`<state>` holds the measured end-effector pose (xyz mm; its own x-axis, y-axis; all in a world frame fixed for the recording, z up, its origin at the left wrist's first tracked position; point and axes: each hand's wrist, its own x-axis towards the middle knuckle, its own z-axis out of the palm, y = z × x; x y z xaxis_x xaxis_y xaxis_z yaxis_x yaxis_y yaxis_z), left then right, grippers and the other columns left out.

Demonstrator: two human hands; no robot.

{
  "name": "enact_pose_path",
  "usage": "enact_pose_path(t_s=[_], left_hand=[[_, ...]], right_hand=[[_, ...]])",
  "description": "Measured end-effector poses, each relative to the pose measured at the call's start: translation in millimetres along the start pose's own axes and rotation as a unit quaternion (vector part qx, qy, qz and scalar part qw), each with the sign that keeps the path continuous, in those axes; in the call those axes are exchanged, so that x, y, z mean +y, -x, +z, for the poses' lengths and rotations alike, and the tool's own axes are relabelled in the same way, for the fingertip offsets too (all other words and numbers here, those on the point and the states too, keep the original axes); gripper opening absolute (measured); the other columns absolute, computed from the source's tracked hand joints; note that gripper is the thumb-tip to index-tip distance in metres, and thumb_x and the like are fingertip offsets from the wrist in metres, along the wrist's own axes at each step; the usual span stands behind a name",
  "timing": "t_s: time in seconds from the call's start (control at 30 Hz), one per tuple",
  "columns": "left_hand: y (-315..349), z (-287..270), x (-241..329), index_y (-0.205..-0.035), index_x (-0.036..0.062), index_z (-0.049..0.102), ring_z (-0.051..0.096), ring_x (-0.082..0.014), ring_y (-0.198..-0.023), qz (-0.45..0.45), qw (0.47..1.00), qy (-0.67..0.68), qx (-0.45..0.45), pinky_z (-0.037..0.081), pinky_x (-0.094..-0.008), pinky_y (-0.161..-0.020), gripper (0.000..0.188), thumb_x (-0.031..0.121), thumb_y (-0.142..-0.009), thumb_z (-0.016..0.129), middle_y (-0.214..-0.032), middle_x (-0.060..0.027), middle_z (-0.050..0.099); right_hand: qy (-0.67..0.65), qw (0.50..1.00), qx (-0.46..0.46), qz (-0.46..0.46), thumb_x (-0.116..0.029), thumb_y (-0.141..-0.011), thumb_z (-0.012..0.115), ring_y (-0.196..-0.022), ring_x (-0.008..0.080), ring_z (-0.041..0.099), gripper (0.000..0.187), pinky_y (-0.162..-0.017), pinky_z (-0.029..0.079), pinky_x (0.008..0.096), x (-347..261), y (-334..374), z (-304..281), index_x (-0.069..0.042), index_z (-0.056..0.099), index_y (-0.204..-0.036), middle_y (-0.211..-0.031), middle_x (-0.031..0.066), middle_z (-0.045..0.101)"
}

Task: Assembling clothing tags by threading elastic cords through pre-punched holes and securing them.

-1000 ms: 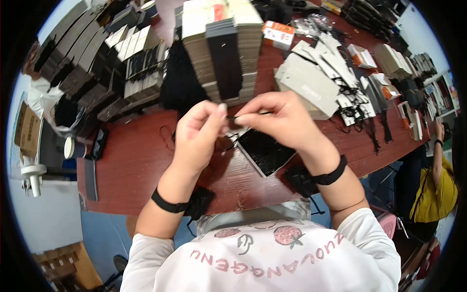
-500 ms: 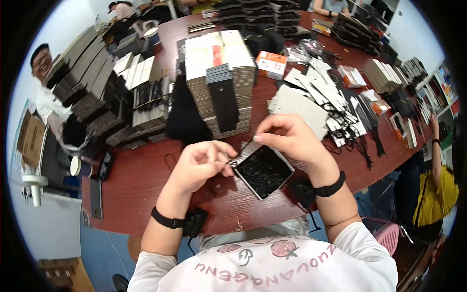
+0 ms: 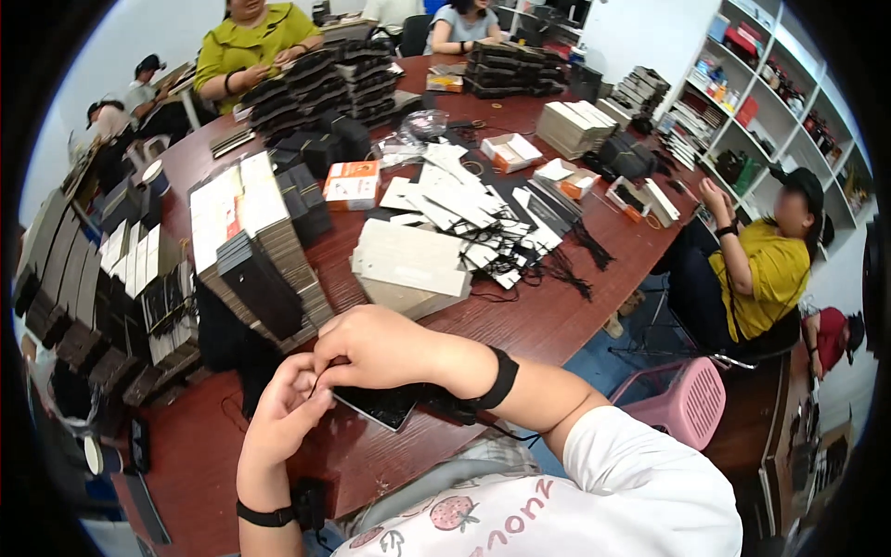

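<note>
My left hand (image 3: 281, 413) and my right hand (image 3: 380, 346) meet fingertip to fingertip above the table's near edge. Both are closed in a pinch on a thin black cord (image 3: 317, 379), of which only a short bit shows between the fingers. Just beneath my right hand and wrist lies a shallow light-rimmed box (image 3: 401, 426) holding a mass of small black pieces (image 3: 379, 405); my right hand covers much of it. Black bands circle both wrists.
A tall stack of boards (image 3: 251, 209) with dark strips (image 3: 260, 283) stands beyond my hands. White cards (image 3: 413, 260) with black cords spread to its right, near an orange-and-white box (image 3: 353, 186). A pink stool (image 3: 673, 399) stands at right. Co-workers in yellow sit at the table.
My view has swung to the right, so the table shows farther left. My hands, apart before with the cord stretched between them, have come together, and my right hand now covers much of the box.
</note>
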<state>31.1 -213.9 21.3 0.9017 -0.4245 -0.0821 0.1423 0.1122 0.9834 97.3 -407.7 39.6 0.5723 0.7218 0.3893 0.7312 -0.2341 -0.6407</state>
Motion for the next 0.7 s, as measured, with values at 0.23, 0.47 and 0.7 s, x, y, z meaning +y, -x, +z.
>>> enact_pose_path(t_s=[0.23, 0.47, 0.7], left_hand=[[-4, 15, -4, -0.109, 0.0039, 0.050, 0.032, -0.0014, -0.060, -0.006, 0.997, 0.013, 0.079, 0.025, -0.0157, -0.047, 0.024, 0.024, -0.097, 0.048, -0.072, 0.0059, 0.042], [-7, 11, -4, -0.092, 0.0040, 0.057, 0.030, 0.0017, -0.047, -0.026, 0.993, -0.011, 0.119, 0.022, -0.0162, -0.042, 0.015, 0.017, -0.095, 0.051, -0.062, 0.0089, 0.044], [-9, -1, -6, -0.093, 0.0050, 0.060, 0.032, 0.0015, -0.047, -0.005, 0.991, -0.036, 0.127, 0.023, -0.0160, -0.042, 0.016, 0.020, -0.094, 0.055, -0.061, 0.0087, 0.047]], right_hand=[[0.001, 0.999, 0.018, 0.035, -0.022, -0.074, 0.069, -0.070, 0.0261, 0.061, 0.017, -0.062, 0.047, 0.0357, 12, 7, -15, -0.006, 0.066, -0.075, -0.070, 0.0088, 0.062], [-0.088, 0.988, 0.078, 0.095, -0.025, -0.071, 0.075, -0.064, 0.0227, 0.061, 0.025, -0.060, 0.048, 0.0327, 17, 8, -26, -0.002, 0.065, -0.074, -0.067, 0.0107, 0.062], [-0.080, 0.976, 0.159, 0.124, -0.010, -0.076, 0.073, -0.060, 0.0052, 0.049, 0.012, -0.054, 0.040, 0.0221, 21, 17, -58, -0.002, 0.064, -0.074, -0.065, 0.0003, 0.058]])
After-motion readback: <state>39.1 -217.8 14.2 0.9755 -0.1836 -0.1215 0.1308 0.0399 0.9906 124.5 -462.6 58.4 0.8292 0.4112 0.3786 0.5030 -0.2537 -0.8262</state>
